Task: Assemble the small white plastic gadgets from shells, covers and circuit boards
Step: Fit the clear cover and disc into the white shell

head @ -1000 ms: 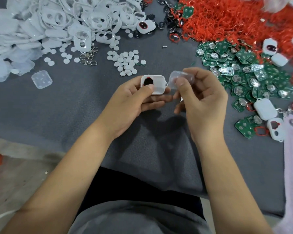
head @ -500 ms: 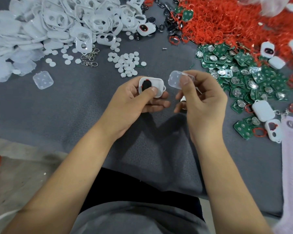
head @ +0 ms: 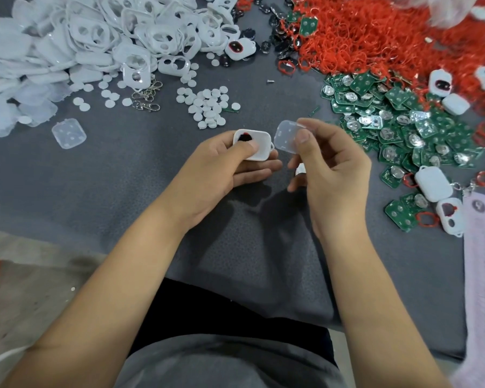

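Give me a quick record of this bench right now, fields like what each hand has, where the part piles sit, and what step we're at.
left hand: holds white shell, thumb on its face
right hand: pinches clear cover
gap: cover beside the shell, apart, not fitted
loose clear cover: on the grey mat, left
white shell pile: far left
white discs: centre, beyond the hands
circuit boards: right
red rings: far right
step: cover not yet on shell

A grey fabric-covered table (head: pixel 101 175) spreads under even, soft light that casts faint shadows. Below its near edge at lower left, a worn, dusty concrete floor (head: pixel 34 287) shows, pale and scuffed.
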Demonstrator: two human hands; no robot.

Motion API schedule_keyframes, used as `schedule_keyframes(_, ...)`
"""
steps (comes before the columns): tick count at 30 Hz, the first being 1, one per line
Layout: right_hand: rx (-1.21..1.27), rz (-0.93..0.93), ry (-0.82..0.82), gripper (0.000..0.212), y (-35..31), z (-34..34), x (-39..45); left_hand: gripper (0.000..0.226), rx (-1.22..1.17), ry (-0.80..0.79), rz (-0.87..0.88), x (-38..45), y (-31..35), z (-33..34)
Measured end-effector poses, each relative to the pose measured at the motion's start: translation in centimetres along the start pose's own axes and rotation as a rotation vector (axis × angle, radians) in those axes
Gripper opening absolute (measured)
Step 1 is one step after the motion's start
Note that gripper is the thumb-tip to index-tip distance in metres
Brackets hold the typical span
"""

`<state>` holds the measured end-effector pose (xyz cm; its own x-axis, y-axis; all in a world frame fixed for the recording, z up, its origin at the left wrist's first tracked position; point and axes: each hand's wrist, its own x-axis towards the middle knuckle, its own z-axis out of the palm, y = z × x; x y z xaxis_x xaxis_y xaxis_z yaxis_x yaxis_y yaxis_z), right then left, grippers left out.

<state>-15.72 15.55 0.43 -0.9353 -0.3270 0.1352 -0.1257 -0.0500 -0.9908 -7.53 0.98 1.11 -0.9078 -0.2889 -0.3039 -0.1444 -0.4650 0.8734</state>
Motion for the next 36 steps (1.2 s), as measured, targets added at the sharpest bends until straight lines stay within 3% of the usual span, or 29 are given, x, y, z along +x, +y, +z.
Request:
schedule_keyframes(19,-0.225,-0.173,-0.086,0.009,-0.8,0.9,-0.9,0.047,-0.079,0.015,-0.084,0.2,0.1,0.4)
schedule_keyframes(36,-0.28,0.006,-0.018,0.011,-0.7,1.7,-0.5,0.052,-0.013,-0.083,-0.025,0.4,-0.7,-0.2)
